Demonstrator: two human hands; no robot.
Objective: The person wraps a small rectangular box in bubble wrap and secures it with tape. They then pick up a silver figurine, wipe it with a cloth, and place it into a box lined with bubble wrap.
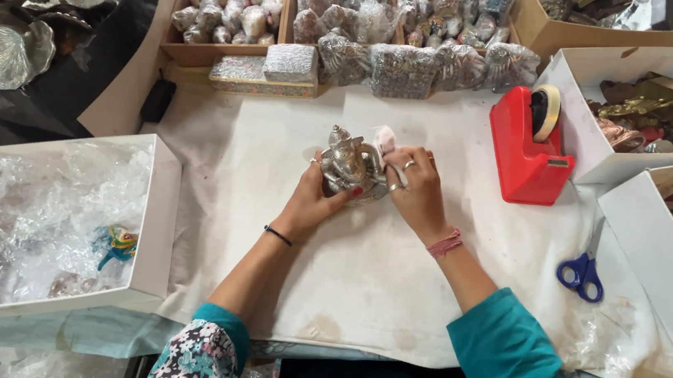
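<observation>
At table [362, 267] centre, the left hand [317, 199] grips the silver figurine [352, 164]; right hand [413, 187] fingers pinch what seems a pale cloth at its one o'clock. Better steady the base, rubbing gently.

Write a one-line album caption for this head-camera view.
Both hands, left hand and right hand, hold a silver figurine beside a red tape dispenser.
</observation>
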